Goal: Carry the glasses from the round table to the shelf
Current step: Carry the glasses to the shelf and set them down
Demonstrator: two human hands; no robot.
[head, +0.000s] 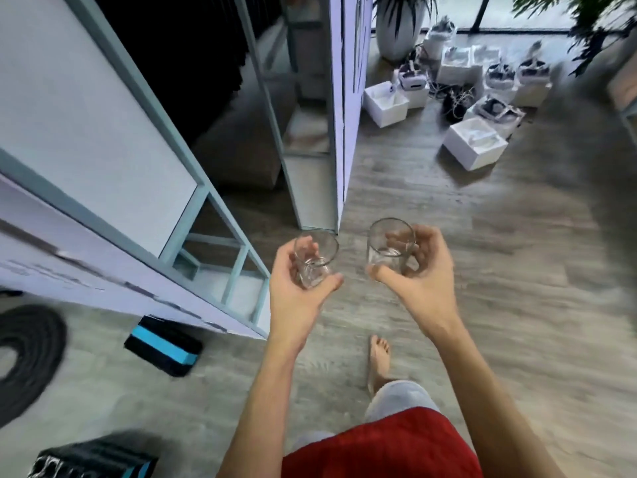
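Several white boxes (pixel 475 143) sit on the grey wood floor (pixel 482 270) beyond the shelf (pixel 103 139). A black-blue box (pixel 163 345) and a coiled black cable (pixel 31 350) lie on the floor at the shelf's near side. Both glasses are held in the air just right of the shelf's end, not touching each other. Left hand (pixel 300 284) fingers (pixel 287 257) are curled round the left glass (pixel 315 260), thumb across the front. Right hand (pixel 420 267) has the same grip on the right glass (pixel 389 246).

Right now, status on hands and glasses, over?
Left grip holds one clear glass tumbler, right grip the other clear glass tumbler. Both mid-air over grey wood floor, white framed shelf unit at left. White open boxes ahead-right, off the line.
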